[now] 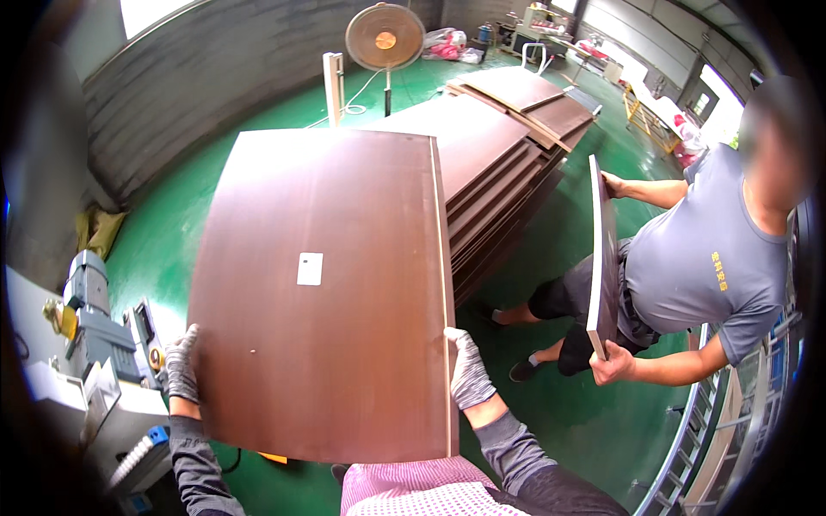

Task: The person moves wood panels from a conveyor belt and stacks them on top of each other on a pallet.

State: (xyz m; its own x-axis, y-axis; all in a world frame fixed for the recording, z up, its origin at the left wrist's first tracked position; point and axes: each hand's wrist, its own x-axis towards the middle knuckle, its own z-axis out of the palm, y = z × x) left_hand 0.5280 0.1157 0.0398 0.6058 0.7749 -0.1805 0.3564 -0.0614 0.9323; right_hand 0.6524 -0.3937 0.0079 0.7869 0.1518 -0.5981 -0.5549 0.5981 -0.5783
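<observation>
Both hands are gripping one large dark-brown panel (323, 292), held out flat in front of the chest over the green floor (172, 232). Left hand (181, 365), in a grey knit glove, is clamping the panel's left edge near the lower corner, fingers (179, 351) wrapping onto the top face. Right hand (469, 371), same glove type, is clamping the right edge low down, fingers (456, 340) curling over the pale edge band (443, 258) that is running along that side. A small white label (310, 268) is sitting near the middle of the top face. The panel's far end is overlapping, in view, the near end of a stack of similar brown panels (495, 163) piled on the floor beyond; cannot tell if it is touching the stack. Off to the right, well apart from the held panel, another person in a grey t-shirt (710, 267) is holding a second brown panel (602, 258) upright on edge, one bare hand (613, 183) at its top, the other bare hand (613, 365) at its bottom corner. A grey machine (99, 331) with a motor is standing at the left, just beside the left hand. A pedestal fan (385, 39) is standing behind the stack, and a metal roller rack (697, 439) is showing at the lower right.
</observation>
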